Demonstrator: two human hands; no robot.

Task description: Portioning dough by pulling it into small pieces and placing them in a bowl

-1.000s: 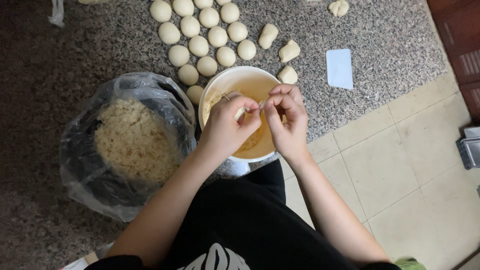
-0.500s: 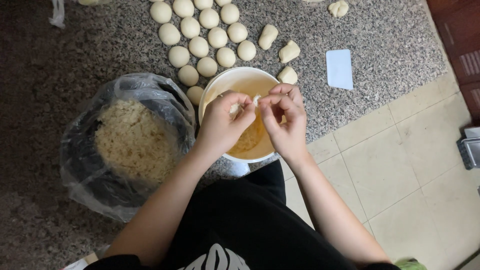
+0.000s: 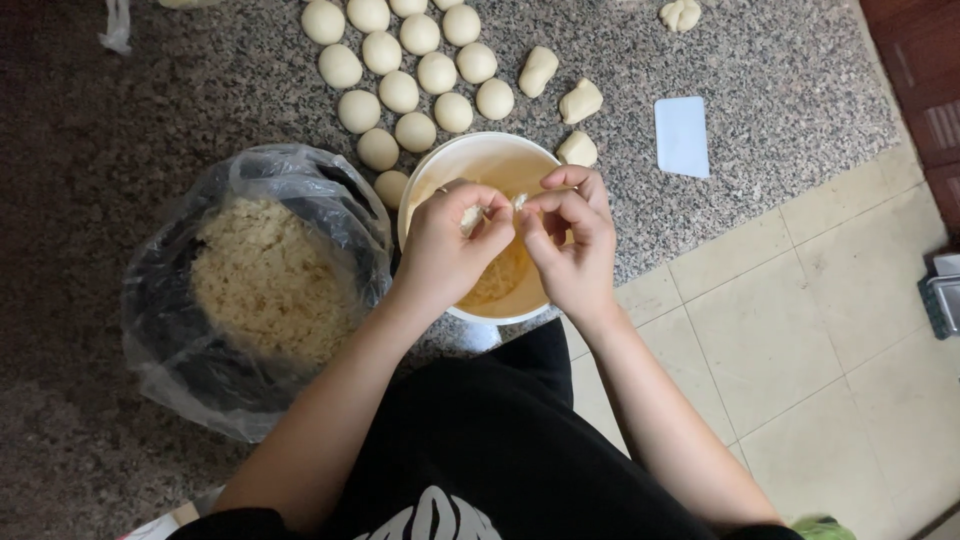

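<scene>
A: Both hands are up over the round white bowl point(image 3: 470, 160) at the near edge of the speckled grey stone counter point(image 3: 760, 70). The left hand point(image 3: 445, 250) cups a small pale piece of dough point(image 3: 470, 218), fingers curled around it.

B: And the right hand point(image 3: 575, 245) comes in from the right, thumb and fingertips pinched on the top of that same piece. The two hands touch at the fingertips.

A: Under them, the bowl holds a yellowish shredded filling point(image 3: 500, 280), mostly hidden by the hands.

B: Just left of the bowl sits a dark tub lined with a clear plastic bag point(image 3: 290, 170), heaped with a pale crumbly mixture point(image 3: 265, 280). Bag and bowl look as if they touch.

A: On the far side of the bowl, round pale dough balls point(image 3: 415, 75) lie in close rows on the counter. To their right, a few rougher, uneven dough lumps point(image 3: 580, 100), one just beside the bowl's far rim.

B: Further right, well apart from the rest, a flat white plastic scraper point(image 3: 682, 135) lies on the stone. Beyond the counter's edge, beige floor tiles point(image 3: 800, 330).
</scene>
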